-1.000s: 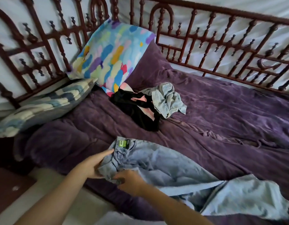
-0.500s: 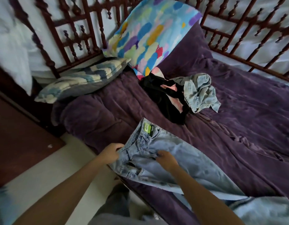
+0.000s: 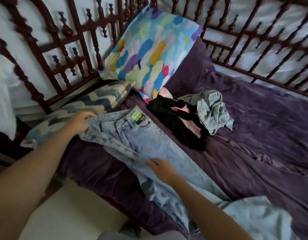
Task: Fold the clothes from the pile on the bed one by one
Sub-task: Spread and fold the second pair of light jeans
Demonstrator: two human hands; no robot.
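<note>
- At the near-left edge of the bed (image 3: 253,135), the left hand (image 3: 80,121) grips the jeans (image 3: 143,144) by the waistband, likely anchoring them taut.
- Further along that edge, the right hand (image 3: 161,168) pinches the leg seam, seemingly to straighten it.
- Right again, mid-bed, the pile (image 3: 193,118) waits.

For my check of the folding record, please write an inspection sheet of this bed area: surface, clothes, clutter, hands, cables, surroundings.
Surface: purple bedcover, wrinkled.
Job's things: light jeans spread along the near edge, green tag at the waistband; pile of a black garment and a crumpled denim garment next to the waistband, unfolded.
Clutter: colourful pillow leaning on the rails; patterned pillow lying beside it.
Grippers: left hand grips the jeans' waistband; right hand on the jeans' leg, grip unclear.
Cables: nothing seen.
Surroundings: dark wooden bed rails; pale floor.
</note>
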